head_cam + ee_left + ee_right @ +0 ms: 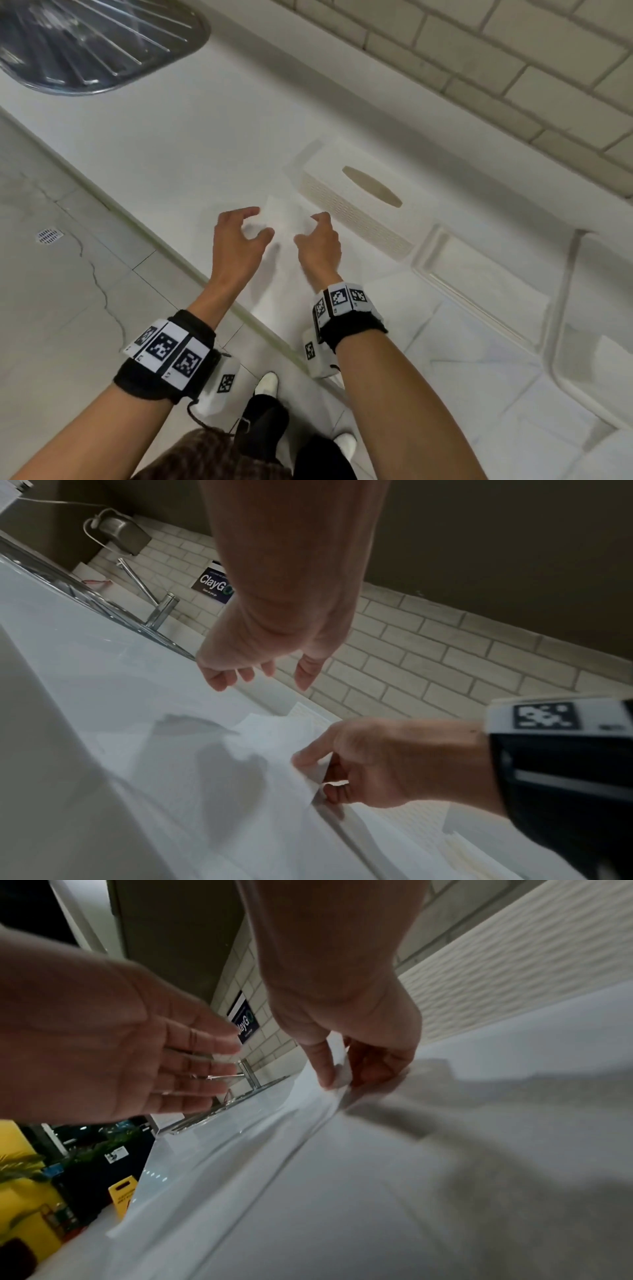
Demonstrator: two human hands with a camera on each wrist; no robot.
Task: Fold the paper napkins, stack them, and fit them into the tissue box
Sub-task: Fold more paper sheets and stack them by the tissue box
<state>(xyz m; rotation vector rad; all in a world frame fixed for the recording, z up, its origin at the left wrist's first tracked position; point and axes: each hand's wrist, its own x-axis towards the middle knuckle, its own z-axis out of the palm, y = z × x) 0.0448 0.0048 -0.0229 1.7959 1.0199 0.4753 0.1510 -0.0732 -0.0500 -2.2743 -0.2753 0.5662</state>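
Seen at centre frame on a white counter (pixel 191 144): a paper napkin (pixel 284 219), lying flat just beside the near corner of a white tissue box (pixel 363 205), the box itself at centre right below a brick-tiled wall (pixel 513 61). Right hand (pixel 320 245) pinching the napkin's right edge, thumb (pixel 322 1064) and fingers clamped on a lifted flap of the sheet in the right wrist view. Left hand (pixel 239 240) poised over the napkin's left side, fingers apart and loosely curved, holding nothing; palm bare in the wrist views. Oval slot of the box showing no paper; more white sheets spread at lower right of the head view, beside a shallow white tray (pixel 442 267). Steel sink drainer (pixel 85 44) at upper left. Likely step: the folding of one napkin, with stacking and loading not yet begun. Next move, by the look of it: carrying the pinched edge across to meet the opposite edge, the free hand steadying the sheet and pressing the crease. Thin, limp paper; apt to slide or buckle on the smooth counter if pulled too fast.
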